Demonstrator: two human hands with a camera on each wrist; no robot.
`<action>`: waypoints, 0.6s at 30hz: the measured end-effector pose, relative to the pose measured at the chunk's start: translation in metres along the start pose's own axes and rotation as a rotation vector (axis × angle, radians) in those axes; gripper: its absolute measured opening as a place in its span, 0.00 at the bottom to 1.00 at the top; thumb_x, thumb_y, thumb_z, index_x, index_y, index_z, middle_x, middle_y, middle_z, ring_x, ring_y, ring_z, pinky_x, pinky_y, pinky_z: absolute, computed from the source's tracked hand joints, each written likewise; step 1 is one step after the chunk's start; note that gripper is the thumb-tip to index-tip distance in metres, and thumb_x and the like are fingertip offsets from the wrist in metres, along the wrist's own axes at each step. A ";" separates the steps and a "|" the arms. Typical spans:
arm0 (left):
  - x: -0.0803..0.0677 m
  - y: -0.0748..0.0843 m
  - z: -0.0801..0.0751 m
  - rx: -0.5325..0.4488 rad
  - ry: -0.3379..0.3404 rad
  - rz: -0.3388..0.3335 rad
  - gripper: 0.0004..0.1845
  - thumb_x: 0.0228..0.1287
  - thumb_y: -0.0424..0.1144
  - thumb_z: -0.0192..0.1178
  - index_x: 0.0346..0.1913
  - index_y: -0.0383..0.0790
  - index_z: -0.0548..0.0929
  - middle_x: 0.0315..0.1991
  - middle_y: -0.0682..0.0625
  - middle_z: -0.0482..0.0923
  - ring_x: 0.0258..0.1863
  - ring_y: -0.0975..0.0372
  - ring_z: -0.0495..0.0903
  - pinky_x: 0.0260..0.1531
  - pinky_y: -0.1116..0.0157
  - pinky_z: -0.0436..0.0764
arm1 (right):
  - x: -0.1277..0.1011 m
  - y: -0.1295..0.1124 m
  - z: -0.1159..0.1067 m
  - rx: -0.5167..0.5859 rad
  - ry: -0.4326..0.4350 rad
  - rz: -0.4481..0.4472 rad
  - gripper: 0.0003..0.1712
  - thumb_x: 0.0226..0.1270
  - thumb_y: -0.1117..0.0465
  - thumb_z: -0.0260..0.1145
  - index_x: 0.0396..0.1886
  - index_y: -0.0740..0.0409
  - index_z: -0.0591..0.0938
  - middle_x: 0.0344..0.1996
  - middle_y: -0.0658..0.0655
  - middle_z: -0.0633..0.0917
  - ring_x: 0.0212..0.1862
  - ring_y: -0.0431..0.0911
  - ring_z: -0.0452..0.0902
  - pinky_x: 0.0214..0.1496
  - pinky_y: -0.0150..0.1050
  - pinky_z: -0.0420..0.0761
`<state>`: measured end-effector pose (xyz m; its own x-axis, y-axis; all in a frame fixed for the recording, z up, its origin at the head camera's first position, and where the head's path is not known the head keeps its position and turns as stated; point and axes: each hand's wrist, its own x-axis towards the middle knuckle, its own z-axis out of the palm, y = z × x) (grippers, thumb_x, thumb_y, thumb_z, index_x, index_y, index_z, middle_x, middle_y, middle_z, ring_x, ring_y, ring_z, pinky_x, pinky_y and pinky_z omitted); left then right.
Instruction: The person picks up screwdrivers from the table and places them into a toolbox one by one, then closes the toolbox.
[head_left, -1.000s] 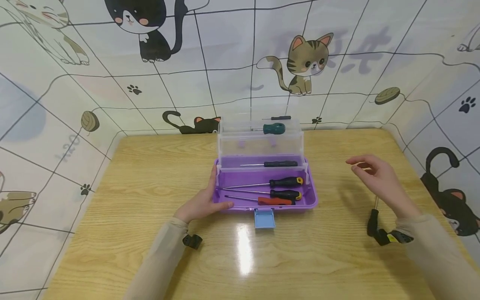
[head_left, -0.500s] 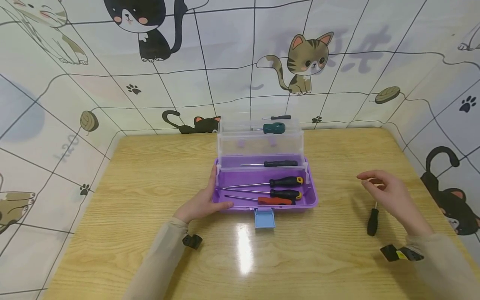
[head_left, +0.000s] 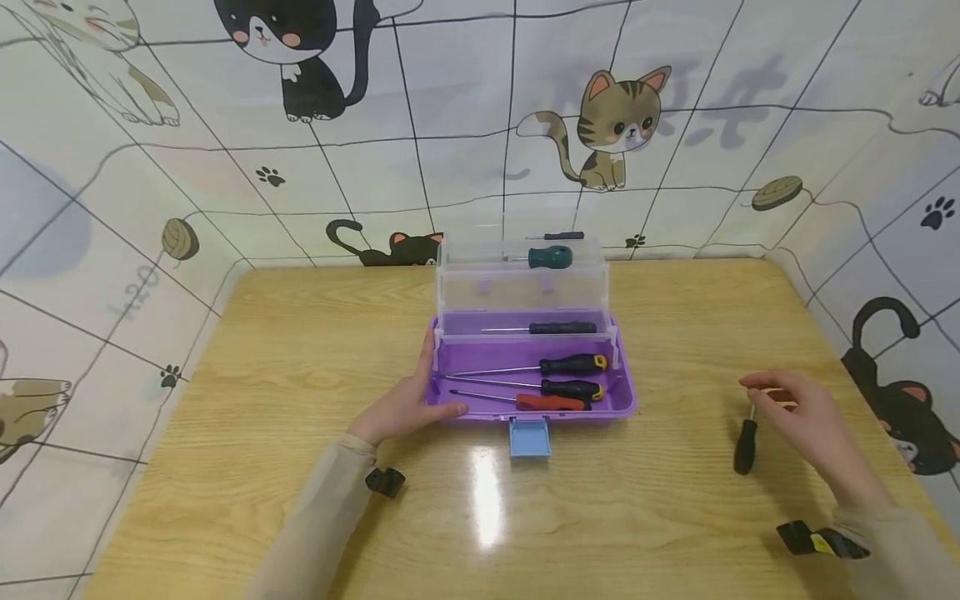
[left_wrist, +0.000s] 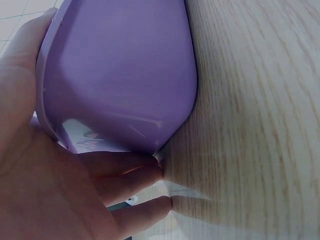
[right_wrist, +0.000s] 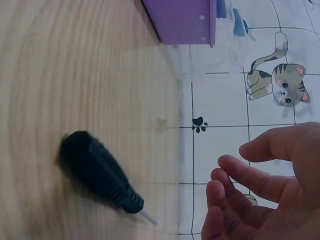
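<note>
A purple toolbox (head_left: 480, 354) stands with its clear lid raised in the middle of the table. My left hand (head_left: 408, 408) holds its left end, thumb at the front rim; in the left wrist view, fingers (left_wrist: 127, 182) lie along the box's end. Inside are two black screwdrivers with yellow ends (head_left: 572, 389), a red-handled screwdriver (head_left: 551, 402) and a dark slim one (head_left: 562, 328). My right hand (head_left: 813, 429) hovers at the right, fingers loosely bent, holding nothing. Just below its fingertips lies a black-handled screwdriver (head_left: 745, 447) on the table, also visible in the right wrist view (right_wrist: 100, 172).
A green-handled screwdriver (head_left: 551, 257) and a small dark screwdriver (head_left: 564, 236) sit in the raised clear part of the box. The blue latch (head_left: 529, 438) hangs at the front. Cat-patterned walls (head_left: 465, 175) border the wooden table (head_left: 315, 333) at the back and sides.
My right hand has moved right and toward me, coming over the metal end of the screwdriver on the table. The left hand and the toolbox have kept their places.
</note>
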<state>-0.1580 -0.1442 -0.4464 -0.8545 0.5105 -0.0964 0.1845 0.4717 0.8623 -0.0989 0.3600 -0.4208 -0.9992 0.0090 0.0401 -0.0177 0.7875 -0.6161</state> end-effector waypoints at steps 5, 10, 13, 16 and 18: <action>-0.002 0.002 -0.001 0.015 -0.003 -0.021 0.67 0.57 0.48 0.70 0.73 0.57 0.18 0.74 0.33 0.46 0.66 0.40 0.62 0.65 0.47 0.59 | -0.009 0.011 0.003 -0.033 0.022 0.010 0.16 0.68 0.64 0.60 0.51 0.71 0.76 0.38 0.68 0.80 0.36 0.36 0.71 0.28 0.26 0.70; -0.003 0.003 -0.001 0.022 0.000 -0.018 0.65 0.58 0.46 0.70 0.74 0.55 0.20 0.73 0.32 0.49 0.64 0.39 0.64 0.64 0.46 0.60 | -0.019 0.016 0.003 -0.051 -0.027 0.086 0.19 0.70 0.59 0.58 0.50 0.72 0.72 0.38 0.72 0.79 0.40 0.61 0.77 0.29 0.35 0.71; -0.003 0.003 -0.001 0.011 0.000 -0.007 0.65 0.59 0.45 0.69 0.74 0.54 0.20 0.73 0.31 0.49 0.63 0.38 0.64 0.64 0.44 0.60 | -0.022 0.018 0.001 -0.074 -0.085 0.130 0.23 0.72 0.55 0.57 0.50 0.74 0.70 0.37 0.73 0.80 0.41 0.66 0.76 0.30 0.40 0.72; -0.003 0.001 0.000 0.006 0.004 -0.005 0.65 0.59 0.45 0.70 0.74 0.54 0.21 0.73 0.31 0.49 0.63 0.37 0.65 0.64 0.44 0.60 | -0.022 0.017 -0.002 -0.117 -0.188 0.192 0.28 0.73 0.49 0.55 0.48 0.75 0.68 0.35 0.69 0.81 0.37 0.62 0.77 0.30 0.43 0.73; -0.003 0.000 0.000 0.011 0.006 -0.012 0.65 0.58 0.45 0.70 0.74 0.55 0.20 0.73 0.32 0.49 0.62 0.38 0.66 0.64 0.45 0.61 | -0.022 0.016 -0.002 -0.141 -0.272 0.247 0.31 0.73 0.44 0.53 0.46 0.73 0.67 0.34 0.68 0.81 0.36 0.59 0.77 0.31 0.45 0.73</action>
<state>-0.1556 -0.1453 -0.4461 -0.8594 0.5007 -0.1037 0.1797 0.4856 0.8555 -0.0769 0.3739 -0.4300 -0.9463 0.0604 -0.3176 0.2114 0.8588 -0.4666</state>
